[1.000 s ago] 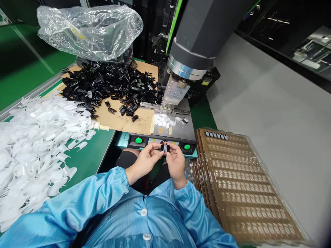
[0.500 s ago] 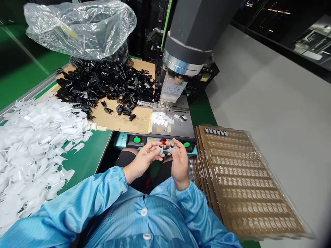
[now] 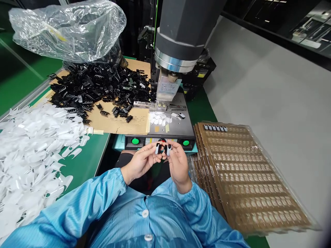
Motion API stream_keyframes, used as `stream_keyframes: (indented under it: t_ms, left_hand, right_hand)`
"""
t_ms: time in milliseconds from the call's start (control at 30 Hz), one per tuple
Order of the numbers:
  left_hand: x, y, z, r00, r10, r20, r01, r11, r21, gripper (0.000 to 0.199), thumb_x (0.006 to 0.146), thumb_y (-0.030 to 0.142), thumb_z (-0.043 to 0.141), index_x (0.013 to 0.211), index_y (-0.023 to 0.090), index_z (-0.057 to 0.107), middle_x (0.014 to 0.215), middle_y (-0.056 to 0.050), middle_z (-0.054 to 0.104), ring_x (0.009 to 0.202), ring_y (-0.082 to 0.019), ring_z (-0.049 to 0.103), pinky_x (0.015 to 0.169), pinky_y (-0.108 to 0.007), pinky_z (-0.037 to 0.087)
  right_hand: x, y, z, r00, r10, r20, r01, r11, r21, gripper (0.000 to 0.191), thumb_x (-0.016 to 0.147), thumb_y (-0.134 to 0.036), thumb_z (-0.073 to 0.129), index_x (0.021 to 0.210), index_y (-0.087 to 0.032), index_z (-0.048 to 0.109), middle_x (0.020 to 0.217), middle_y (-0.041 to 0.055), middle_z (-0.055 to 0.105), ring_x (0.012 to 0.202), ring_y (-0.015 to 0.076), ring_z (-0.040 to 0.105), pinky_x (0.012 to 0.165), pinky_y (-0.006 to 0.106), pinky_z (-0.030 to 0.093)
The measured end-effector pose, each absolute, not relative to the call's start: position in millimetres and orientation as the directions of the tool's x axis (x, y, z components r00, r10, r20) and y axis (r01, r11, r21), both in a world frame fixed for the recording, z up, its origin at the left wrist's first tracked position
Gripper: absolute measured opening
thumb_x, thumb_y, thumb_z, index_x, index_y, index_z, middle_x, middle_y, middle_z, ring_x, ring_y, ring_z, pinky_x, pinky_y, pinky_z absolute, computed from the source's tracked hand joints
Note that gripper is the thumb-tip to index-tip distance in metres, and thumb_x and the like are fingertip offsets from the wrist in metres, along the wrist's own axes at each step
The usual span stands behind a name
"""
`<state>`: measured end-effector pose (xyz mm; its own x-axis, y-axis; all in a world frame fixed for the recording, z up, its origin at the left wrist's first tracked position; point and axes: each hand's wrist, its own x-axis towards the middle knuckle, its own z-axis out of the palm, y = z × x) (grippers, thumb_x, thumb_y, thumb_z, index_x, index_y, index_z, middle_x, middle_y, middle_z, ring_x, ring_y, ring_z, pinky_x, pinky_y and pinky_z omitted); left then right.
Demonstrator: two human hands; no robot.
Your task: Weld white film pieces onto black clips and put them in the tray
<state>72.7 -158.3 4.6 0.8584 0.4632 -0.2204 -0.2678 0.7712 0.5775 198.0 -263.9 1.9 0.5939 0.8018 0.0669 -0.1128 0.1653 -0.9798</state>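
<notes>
Close together in front of the machine's front panel (image 3: pixel 152 140), my two hands each pinch a small part. Between the fingertips of my left hand (image 3: pixel 141 162) is a black-and-white piece (image 3: pixel 158 148). My right hand (image 3: pixel 179 163) grips a similar black-and-white piece (image 3: pixel 168 150) beside it, its black side facing the other piece. On the grey machine bed (image 3: pixel 178 127) above my hands lie several loose white pieces (image 3: pixel 159 119) and a black-and-white piece (image 3: pixel 181 116).
A large press head (image 3: pixel 176 62) hangs over the bed. Black clips (image 3: pixel 103 86) are heaped on cardboard (image 3: pixel 121 126), beside a plastic bag (image 3: pixel 69 31). White pieces (image 3: pixel 33 151) cover the left table. Stacked trays (image 3: pixel 245 172) stand at right, several parts in the top row.
Both pieces have been turned in my fingers, so that more of their black sides shows. The view has shifted slightly, moving the machine and heaps a little to the left.
</notes>
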Motion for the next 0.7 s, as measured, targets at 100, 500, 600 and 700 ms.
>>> stream_keyframes:
  t_ms: [100,500,600,700]
  left_hand:
    - [73.1,-158.6,5.4,0.853,0.472,-0.223,-0.268,0.763,0.588,0.031,0.095,0.033,0.076,0.122,0.016,0.075,0.100,-0.011,0.075,0.082,-0.017,0.072,0.074,-0.028,0.060]
    - [72.8,-162.5,-9.1,0.800,0.587,-0.125,-0.296,0.566,0.769,0.039,0.094,0.038,0.080,0.128,0.021,0.073,0.116,-0.008,0.072,0.087,-0.015,0.071,0.082,-0.027,0.060]
    - [71.4,-166.6,-16.2,0.750,0.661,-0.027,-0.255,0.326,0.910,0.038,0.098,0.041,0.076,0.131,0.023,0.071,0.107,-0.006,0.071,0.090,-0.015,0.067,0.086,-0.030,0.057]
    - [68.1,-168.2,-19.6,0.703,0.702,0.116,-0.200,0.039,0.979,0.035,0.102,0.038,0.070,0.135,0.025,0.070,0.106,-0.006,0.068,0.092,-0.017,0.063,0.091,-0.033,0.054]
  right_hand:
    - [197.9,-263.4,1.2,0.596,0.799,0.084,-0.111,0.185,-0.976,0.033,0.102,-0.038,0.060,0.133,-0.028,0.062,0.130,0.0085,0.069,0.109,0.0235,0.068,0.091,0.038,0.059]
    - [200.8,-263.6,9.9,0.600,0.790,0.124,0.199,0.003,-0.980,0.011,0.097,-0.032,0.062,0.105,-0.025,0.061,0.099,0.0014,0.063,0.084,0.0174,0.061,0.076,0.031,0.052]
    - [202.0,-262.0,11.3,0.622,0.773,0.125,0.254,-0.048,-0.966,0.011,0.096,-0.034,0.063,0.099,-0.024,0.062,0.093,0.0012,0.066,0.082,0.0183,0.063,0.077,0.032,0.052]
    - [203.3,-261.7,10.3,0.641,0.758,0.123,0.288,-0.089,-0.953,0.010,0.095,-0.034,0.062,0.095,-0.023,0.063,0.090,0.0010,0.067,0.081,0.0189,0.063,0.078,0.033,0.052]
